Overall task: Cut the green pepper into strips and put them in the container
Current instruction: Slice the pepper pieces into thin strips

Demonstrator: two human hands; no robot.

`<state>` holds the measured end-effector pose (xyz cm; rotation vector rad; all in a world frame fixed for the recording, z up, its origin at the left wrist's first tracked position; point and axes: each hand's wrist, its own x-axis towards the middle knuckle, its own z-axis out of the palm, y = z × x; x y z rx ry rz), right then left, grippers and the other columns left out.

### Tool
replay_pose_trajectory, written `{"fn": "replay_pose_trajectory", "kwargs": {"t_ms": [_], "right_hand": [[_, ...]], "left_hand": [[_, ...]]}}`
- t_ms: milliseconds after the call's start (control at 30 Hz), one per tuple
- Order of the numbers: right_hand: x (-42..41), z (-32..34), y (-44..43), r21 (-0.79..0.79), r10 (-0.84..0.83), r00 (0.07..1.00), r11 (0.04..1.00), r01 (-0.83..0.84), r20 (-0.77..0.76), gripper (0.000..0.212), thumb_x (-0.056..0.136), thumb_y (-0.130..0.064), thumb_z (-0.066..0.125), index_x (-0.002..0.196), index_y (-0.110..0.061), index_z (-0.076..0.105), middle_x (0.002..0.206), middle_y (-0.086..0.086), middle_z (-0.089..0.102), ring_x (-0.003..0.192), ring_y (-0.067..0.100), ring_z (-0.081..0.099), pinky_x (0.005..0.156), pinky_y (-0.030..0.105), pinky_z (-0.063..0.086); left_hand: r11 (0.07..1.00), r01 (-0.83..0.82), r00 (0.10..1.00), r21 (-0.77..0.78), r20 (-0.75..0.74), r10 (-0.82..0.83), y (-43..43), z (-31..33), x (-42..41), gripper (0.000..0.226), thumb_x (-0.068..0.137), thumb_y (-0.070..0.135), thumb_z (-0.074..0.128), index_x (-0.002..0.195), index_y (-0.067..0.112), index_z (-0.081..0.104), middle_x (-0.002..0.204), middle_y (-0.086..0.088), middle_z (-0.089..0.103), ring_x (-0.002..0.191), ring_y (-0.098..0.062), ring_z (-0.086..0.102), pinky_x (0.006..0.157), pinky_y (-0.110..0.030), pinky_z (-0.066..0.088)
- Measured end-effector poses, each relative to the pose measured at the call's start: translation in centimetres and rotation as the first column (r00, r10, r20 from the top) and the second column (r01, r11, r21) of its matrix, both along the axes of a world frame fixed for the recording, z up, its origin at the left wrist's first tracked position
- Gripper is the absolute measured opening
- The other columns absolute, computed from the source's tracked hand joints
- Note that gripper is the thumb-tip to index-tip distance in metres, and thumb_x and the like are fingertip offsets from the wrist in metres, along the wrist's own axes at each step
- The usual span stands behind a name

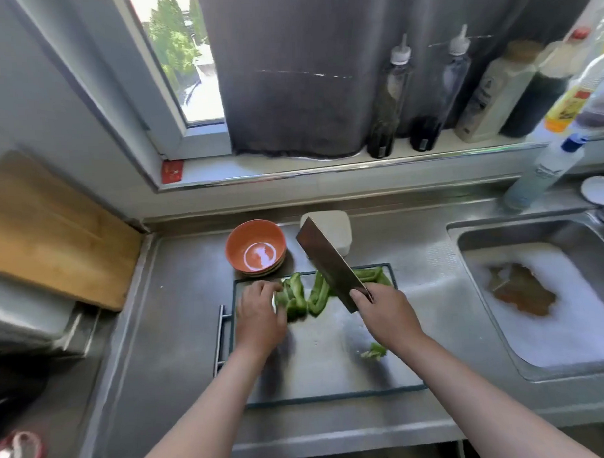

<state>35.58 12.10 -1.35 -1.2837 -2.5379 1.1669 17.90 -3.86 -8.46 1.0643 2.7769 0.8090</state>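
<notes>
Steel counter (167,319) runs under a window, and everything sits around the clear, dark-rimmed cutting board (316,372) at its middle. Well off to the left of the cutting board, a wooden board (54,230) leans against the wall. Just behind the cutting board's back left corner stands an orange bowl (255,246), stacked on others like it.

On the cutting board's left back part, the person's left hand (259,312) lies knuckles up, fingers curled down onto the leftmost piece of the green pepper (303,297), pinning it. The pepper lies in several long, curled pieces across the back of the cutting board. Behind the cutting board's back edge, right of the bowl, sits the white container (328,231); I can't see inside it.

Over the middle of the cutting board the right hand (385,315) is wrapped tight round the handle of a cleaver (329,262), its broad blade slanting up and back above the pepper, seemingly lifted clear. One small green scrap (375,350) lies near the cutting board's right edge, beside the right wrist.

Right of the cutting board a sink (538,368) holds foam. Bottles (453,93) line the sill behind the cutting board, against a grey curtain (288,75).
</notes>
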Motion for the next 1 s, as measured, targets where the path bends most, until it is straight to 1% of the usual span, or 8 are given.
{"fn": "replay_pose_trajectory", "kwargs": {"t_ms": [67, 167, 233, 333, 500, 700, 800, 1000], "right_hand": [[-0.9, -0.3, -1.3, 0.001, 0.029, 1.000, 1.000, -0.029, 0.005, 0.035, 0.102, -0.034, 0.051, 0.069, -0.024, 0.055, 0.066, -0.007, 0.058, 0.069, 0.019, 0.056, 0.058, 0.033, 0.039], [-1.9, -0.6, -3.3, -0.020, 0.054, 0.998, 0.998, -0.054, 0.017, 0.031, 0.102, -0.034, 0.051, 0.075, -0.021, 0.061, 0.068, -0.005, 0.062, 0.068, 0.018, 0.058, 0.056, 0.032, 0.039], [-2.6, -0.7, -4.6, -0.023, 0.077, 0.997, 0.997, -0.076, 0.028, 0.031, 0.101, -0.034, 0.052, 0.075, -0.019, 0.060, 0.070, -0.004, 0.062, 0.069, 0.018, 0.058, 0.058, 0.034, 0.042], [-3.2, -0.9, -6.2, -0.011, 0.099, 0.994, 0.995, -0.098, 0.052, 0.032, 0.101, -0.034, 0.052, 0.072, -0.019, 0.057, 0.070, -0.004, 0.060, 0.069, 0.017, 0.055, 0.059, 0.032, 0.040], [-3.4, -1.2, -8.7, 0.024, 0.132, 0.986, 0.991, -0.135, 0.105, 0.031, 0.100, -0.037, 0.050, 0.078, -0.018, 0.061, 0.072, -0.004, 0.063, 0.072, 0.019, 0.057, 0.059, 0.033, 0.040], [-2.5, -1.6, -10.3, 0.162, 0.188, 0.963, 0.962, -0.220, 0.194, 0.030, 0.102, -0.042, 0.047, 0.079, -0.025, 0.056, 0.071, -0.005, 0.061, 0.072, 0.024, 0.055, 0.052, 0.032, 0.033], [-2.2, -1.7, -10.8, 0.218, 0.222, 0.947, 0.937, -0.274, 0.234, 0.026, 0.103, -0.044, 0.043, 0.099, -0.032, 0.066, 0.080, -0.003, 0.068, 0.078, 0.026, 0.061, 0.057, 0.033, 0.035], [-1.0, -2.7, -11.8, 0.395, 0.317, 0.924, 0.837, -0.378, 0.212, 0.030, 0.102, -0.041, 0.045, 0.126, -0.040, 0.064, 0.093, -0.003, 0.074, 0.087, 0.021, 0.067, 0.063, 0.032, 0.039]], "left_hand": [[0.997, -0.025, 0.996, -0.078, 0.089, 0.032, -2.1, 0.0, -1.0, 0.040, 0.067, 0.018, 0.057, 0.106, 0.019, 0.067, 0.112, -0.001, 0.062, 0.107, -0.027, 0.052, 0.092, -0.036, 0.039], [0.979, 0.156, 0.950, -0.129, 0.290, -0.114, -5.2, -0.6, -1.9, 0.052, 0.072, 0.005, 0.056, 0.121, 0.018, 0.066, 0.135, -0.001, 0.050, 0.131, -0.021, 0.038, 0.109, -0.019, 0.022], [0.963, 0.238, 0.938, -0.123, 0.285, -0.195, -6.8, -1.1, -2.4, 0.055, 0.073, 0.001, 0.060, 0.124, 0.021, 0.067, 0.132, 0.000, 0.052, 0.131, -0.019, 0.037, 0.112, -0.019, 0.025], [0.946, 0.298, 0.934, -0.131, 0.245, -0.260, -7.9, -1.4, -2.4, 0.048, 0.077, 0.015, 0.073, 0.124, 0.027, 0.069, 0.123, 0.005, 0.056, 0.120, -0.017, 0.043, 0.108, -0.027, 0.036], [0.967, 0.241, 0.937, -0.087, 0.280, -0.208, -9.3, -1.2, -1.3, 0.053, 0.076, 0.026, 0.076, 0.127, 0.030, 0.059, 0.121, 0.012, 0.056, 0.115, -0.010, 0.045, 0.094, -0.022, 0.039], [0.935, 0.352, 0.931, 0.043, 0.083, -0.354, -10.0, -2.7, 0.0, 0.031, 0.070, 0.009, 0.076, 0.100, 0.017, 0.070, 0.111, 0.002, 0.059, 0.109, -0.015, 0.048, 0.089, -0.029, 0.049], [0.905, 0.420, 0.907, 0.063, -0.001, -0.421, -9.5, -3.5, 0.0, 0.027, 0.068, 0.003, 0.079, 0.092, 0.015, 0.074, 0.097, -0.001, 0.063, 0.101, -0.019, 0.050, 0.077, -0.036, 0.056], [0.847, 0.531, 0.841, 0.033, -0.144, -0.522, -9.2, -4.5, 0.5, 0.031, 0.082, 0.016, 0.072, 0.112, 0.021, 0.073, 0.099, -0.004, 0.065, 0.096, -0.026, 0.057, 0.072, -0.033, 0.054]]}}
